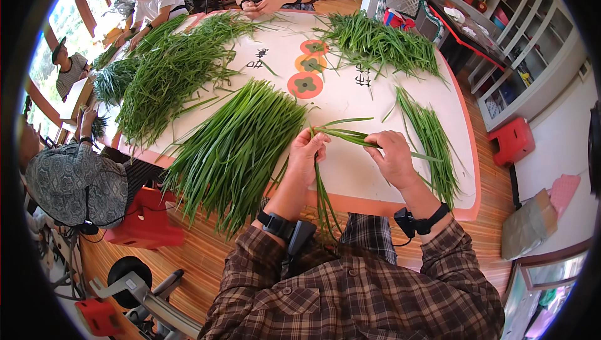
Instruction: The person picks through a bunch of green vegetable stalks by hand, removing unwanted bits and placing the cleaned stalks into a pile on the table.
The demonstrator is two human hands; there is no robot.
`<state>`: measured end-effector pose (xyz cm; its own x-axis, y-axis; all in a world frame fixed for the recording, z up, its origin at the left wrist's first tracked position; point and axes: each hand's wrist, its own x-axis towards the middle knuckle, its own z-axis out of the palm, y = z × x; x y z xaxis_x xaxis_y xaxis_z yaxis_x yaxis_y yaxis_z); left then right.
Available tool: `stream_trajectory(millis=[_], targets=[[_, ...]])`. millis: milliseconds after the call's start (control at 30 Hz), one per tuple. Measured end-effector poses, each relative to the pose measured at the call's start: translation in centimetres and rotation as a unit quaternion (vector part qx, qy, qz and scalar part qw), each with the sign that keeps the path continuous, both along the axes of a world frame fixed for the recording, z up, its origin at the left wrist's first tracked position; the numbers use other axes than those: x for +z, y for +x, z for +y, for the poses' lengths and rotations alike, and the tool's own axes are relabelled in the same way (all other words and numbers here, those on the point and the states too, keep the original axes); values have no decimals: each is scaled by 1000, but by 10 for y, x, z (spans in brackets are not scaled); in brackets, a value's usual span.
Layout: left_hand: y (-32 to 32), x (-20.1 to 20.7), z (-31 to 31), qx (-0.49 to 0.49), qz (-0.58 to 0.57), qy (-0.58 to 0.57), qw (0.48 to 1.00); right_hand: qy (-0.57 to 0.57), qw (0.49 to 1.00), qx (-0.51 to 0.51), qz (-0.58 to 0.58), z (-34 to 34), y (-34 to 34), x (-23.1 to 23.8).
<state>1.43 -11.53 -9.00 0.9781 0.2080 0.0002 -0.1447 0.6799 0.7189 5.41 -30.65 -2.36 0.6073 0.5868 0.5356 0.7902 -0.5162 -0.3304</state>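
My left hand (305,155) is closed on a few garlic chives; some of their long leaves hang below it past the table edge. From that grip other chive leaves (344,132) stretch rightward to my right hand (394,157), whose thumb and fingers pinch them. Just left of my left hand lies a large, neatly lined-up heap of chives (238,146), its leaf ends hanging over the near table edge. A smaller row of chives (432,146) rests on the table to the right of my right hand.
The white table (350,180) has an orange rim. Looser chive heaps lie at the far left (181,71) and far right (382,43). Several people sit around it, one with hands (263,5) at the far edge. Red stools (510,143) stand on the wooden floor.
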Motion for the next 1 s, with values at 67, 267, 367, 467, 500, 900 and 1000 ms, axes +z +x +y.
stream_trajectory(millis=[67,267,367,467,500,900,1000], targets=[[0,-1,1,1,-4,5,1000,-2,1000,6,-5,-1,1,-2],[-1,3,-3,1,-6,17,1000,1,1000,-16,-8,-3,3,-4],[-1,8,-4,-14,2,61,998,-5,999,-46,-9,-6,5,-6],[-1,4,-3,2,6,39,999,-10,999,-37,-7,-7,5,-7],[-1,3,-2,-3,7,41,999,-13,1000,-24,-10,-8,4,-4],[-1,0,4,41,13,-75,996,165,942,-235,-173,-73,23,32],[-1,-1,4,37,9,-82,996,229,955,-167,-90,-69,3,33]])
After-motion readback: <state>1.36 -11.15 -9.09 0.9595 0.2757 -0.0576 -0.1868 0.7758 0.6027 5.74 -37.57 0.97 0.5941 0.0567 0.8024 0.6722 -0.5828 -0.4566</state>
